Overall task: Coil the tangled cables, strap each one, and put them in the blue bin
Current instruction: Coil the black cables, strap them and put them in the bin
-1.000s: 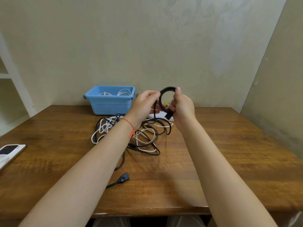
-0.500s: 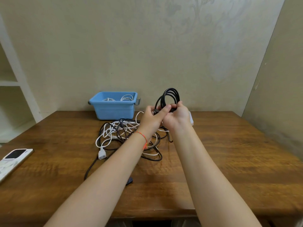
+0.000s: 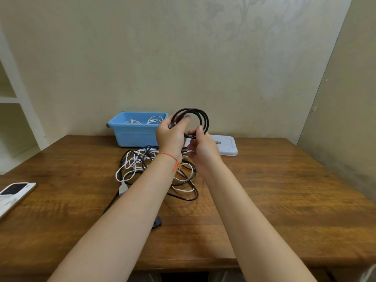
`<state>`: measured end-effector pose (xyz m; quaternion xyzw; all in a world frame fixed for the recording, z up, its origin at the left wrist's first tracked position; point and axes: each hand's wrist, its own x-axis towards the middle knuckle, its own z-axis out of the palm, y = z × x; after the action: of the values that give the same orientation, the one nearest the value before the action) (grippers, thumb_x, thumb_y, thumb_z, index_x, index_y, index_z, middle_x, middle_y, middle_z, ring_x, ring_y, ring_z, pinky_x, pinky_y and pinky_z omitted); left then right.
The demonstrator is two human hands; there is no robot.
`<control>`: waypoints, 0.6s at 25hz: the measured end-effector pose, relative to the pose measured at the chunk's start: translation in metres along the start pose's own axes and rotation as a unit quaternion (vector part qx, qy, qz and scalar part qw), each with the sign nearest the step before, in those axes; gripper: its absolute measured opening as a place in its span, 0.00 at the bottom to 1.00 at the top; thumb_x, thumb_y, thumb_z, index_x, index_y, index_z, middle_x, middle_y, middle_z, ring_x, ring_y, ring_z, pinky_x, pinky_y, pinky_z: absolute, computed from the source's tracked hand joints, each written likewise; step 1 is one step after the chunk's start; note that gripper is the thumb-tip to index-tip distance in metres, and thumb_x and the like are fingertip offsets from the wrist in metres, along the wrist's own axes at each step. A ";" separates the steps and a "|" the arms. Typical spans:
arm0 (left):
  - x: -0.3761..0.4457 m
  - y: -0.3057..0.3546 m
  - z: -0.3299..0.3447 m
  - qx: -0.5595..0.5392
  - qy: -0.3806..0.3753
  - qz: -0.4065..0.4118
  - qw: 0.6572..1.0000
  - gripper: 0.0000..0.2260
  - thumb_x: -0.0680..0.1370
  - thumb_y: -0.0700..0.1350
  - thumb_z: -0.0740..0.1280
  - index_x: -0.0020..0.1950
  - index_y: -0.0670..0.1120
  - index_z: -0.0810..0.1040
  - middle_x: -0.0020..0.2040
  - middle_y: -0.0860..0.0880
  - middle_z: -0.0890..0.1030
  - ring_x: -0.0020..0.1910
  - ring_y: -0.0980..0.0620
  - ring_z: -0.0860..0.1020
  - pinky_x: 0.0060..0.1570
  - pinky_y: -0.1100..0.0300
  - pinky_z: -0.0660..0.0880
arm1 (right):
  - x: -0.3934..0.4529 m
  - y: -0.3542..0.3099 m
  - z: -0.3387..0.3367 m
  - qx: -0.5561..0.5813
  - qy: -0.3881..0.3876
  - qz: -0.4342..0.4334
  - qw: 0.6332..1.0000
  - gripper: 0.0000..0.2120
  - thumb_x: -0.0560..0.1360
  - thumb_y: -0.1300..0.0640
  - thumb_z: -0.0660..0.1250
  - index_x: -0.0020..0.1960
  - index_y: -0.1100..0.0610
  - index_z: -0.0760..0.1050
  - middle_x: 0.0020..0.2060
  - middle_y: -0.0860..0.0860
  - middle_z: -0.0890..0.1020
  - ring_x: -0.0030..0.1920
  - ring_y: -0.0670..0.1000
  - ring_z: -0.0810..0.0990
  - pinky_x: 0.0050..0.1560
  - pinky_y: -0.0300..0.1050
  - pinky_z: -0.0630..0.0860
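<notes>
Glossy wood table (image 3: 264, 190); smooth plastic bin (image 3: 134, 137).

left hand (image 3: 169, 137) raised, fingers curled | right hand (image 3: 203, 149) raised, fingers pinching

We see a black coiled cable (image 3: 200, 119) against a pale beige wall (image 3: 142, 58) that carries a faint floral scroll pattern. The bin (image 3: 134, 137) at the table's far edge is light blue, with white cables (image 3: 154, 119) inside. The tangle (image 3: 154, 167) mixes black and white cords on a brown table (image 3: 284, 190) with darker wood-grain streaks. Our left wrist wears an orange-red thread bracelet (image 3: 173, 159). A phone (image 3: 14, 192) at the left edge is white with a black panel. A white lid (image 3: 227, 146) lies beside the bin.
</notes>
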<state>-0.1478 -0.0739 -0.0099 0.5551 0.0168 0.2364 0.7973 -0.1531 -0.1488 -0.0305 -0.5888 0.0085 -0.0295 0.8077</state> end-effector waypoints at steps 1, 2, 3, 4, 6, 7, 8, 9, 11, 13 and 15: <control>0.003 0.000 -0.001 -0.016 0.007 0.000 1.000 0.05 0.75 0.39 0.73 0.42 0.47 0.79 0.39 0.50 0.78 0.39 0.53 0.76 0.44 0.59 0.75 | -0.002 0.002 0.002 0.007 -0.012 -0.002 1.000 0.16 0.84 0.48 0.54 0.48 0.55 0.76 0.35 0.51 0.70 0.34 0.48 0.70 0.35 0.43 0.68; 0.004 0.001 -0.001 -0.030 0.005 -0.002 1.000 0.04 0.76 0.39 0.72 0.44 0.46 0.79 0.40 0.50 0.78 0.38 0.55 0.77 0.42 0.61 0.75 | -0.002 0.003 0.003 0.022 -0.019 -0.002 1.000 0.16 0.85 0.49 0.54 0.49 0.56 0.77 0.33 0.51 0.69 0.32 0.48 0.69 0.34 0.43 0.68; 0.004 0.001 -0.002 -0.035 -0.004 -0.003 0.999 0.04 0.77 0.38 0.71 0.45 0.46 0.78 0.40 0.50 0.77 0.35 0.58 0.77 0.39 0.64 0.75 | -0.002 0.004 0.004 0.036 -0.022 0.001 0.999 0.16 0.85 0.50 0.55 0.50 0.57 0.78 0.33 0.51 0.68 0.30 0.48 0.68 0.33 0.42 0.68; 0.002 0.002 -0.002 -0.028 -0.014 -0.001 1.000 0.03 0.78 0.38 0.70 0.47 0.45 0.77 0.39 0.50 0.77 0.31 0.61 0.77 0.36 0.66 0.75 | -0.001 0.005 0.003 0.046 -0.023 0.008 0.999 0.16 0.85 0.51 0.55 0.50 0.57 0.78 0.33 0.51 0.68 0.30 0.48 0.68 0.33 0.42 0.69; 0.002 0.000 -0.003 0.006 -0.034 0.000 0.999 0.02 0.79 0.38 0.68 0.50 0.43 0.76 0.37 0.51 0.76 0.26 0.61 0.76 0.31 0.67 0.73 | 0.001 0.007 0.001 0.046 -0.029 0.031 0.998 0.15 0.84 0.53 0.56 0.49 0.59 0.78 0.33 0.52 0.68 0.30 0.48 0.69 0.33 0.42 0.70; 0.004 -0.004 -0.005 0.027 -0.045 0.002 0.999 0.02 0.80 0.38 0.67 0.50 0.42 0.75 0.35 0.50 0.75 0.26 0.59 0.75 0.32 0.66 0.73 | 0.004 0.009 -0.001 0.030 -0.028 0.043 0.998 0.13 0.84 0.54 0.58 0.51 0.60 0.77 0.34 0.52 0.69 0.30 0.48 0.69 0.33 0.42 0.70; 0.005 -0.006 -0.007 0.054 -0.062 0.006 0.997 0.01 0.80 0.39 0.66 0.50 0.43 0.74 0.33 0.49 0.74 0.27 0.56 0.74 0.33 0.64 0.73 | 0.006 0.009 -0.004 0.009 -0.024 0.054 0.998 0.09 0.82 0.56 0.61 0.54 0.62 0.75 0.35 0.53 0.71 0.30 0.48 0.70 0.32 0.42 0.71; 0.008 -0.008 -0.009 0.095 -0.076 0.010 0.993 0.02 0.80 0.39 0.65 0.49 0.45 0.74 0.33 0.49 0.73 0.29 0.54 0.72 0.35 0.62 0.74 | 0.007 0.008 -0.007 -0.034 -0.013 0.057 0.998 0.09 0.79 0.58 0.64 0.57 0.63 0.73 0.37 0.53 0.73 0.30 0.48 0.71 0.31 0.42 0.72; 0.011 -0.009 -0.015 0.204 -0.103 0.001 0.973 0.04 0.79 0.39 0.66 0.51 0.47 0.73 0.39 0.49 0.76 0.34 0.52 0.74 0.38 0.59 0.77 | 0.010 0.004 -0.017 -0.186 0.015 0.018 0.982 0.12 0.75 0.60 0.66 0.58 0.61 0.72 0.43 0.54 0.79 0.34 0.49 0.76 0.31 0.41 0.72; 0.009 -0.008 -0.019 0.300 -0.153 -0.008 0.941 0.12 0.77 0.38 0.67 0.57 0.48 0.71 0.47 0.48 0.77 0.35 0.52 0.75 0.30 0.62 0.75 | 0.008 -0.002 -0.028 -0.359 0.012 -0.065 0.931 0.05 0.75 0.59 0.66 0.51 0.57 0.75 0.40 0.51 0.79 0.37 0.49 0.76 0.33 0.41 0.70; 0.006 -0.006 -0.019 0.376 -0.212 0.011 0.902 0.17 0.74 0.39 0.69 0.61 0.48 0.69 0.49 0.46 0.76 0.35 0.53 0.74 0.28 0.64 0.71 | 0.009 -0.004 -0.034 -0.521 -0.019 -0.123 0.844 0.05 0.76 0.55 0.64 0.44 0.56 0.76 0.35 0.50 0.78 0.36 0.50 0.76 0.32 0.43 0.68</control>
<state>-0.1461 -0.0563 -0.0210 0.8508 -0.0715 0.0981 0.5113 -0.1457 -0.1834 -0.0366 -0.9197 -0.0651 -0.1093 0.3714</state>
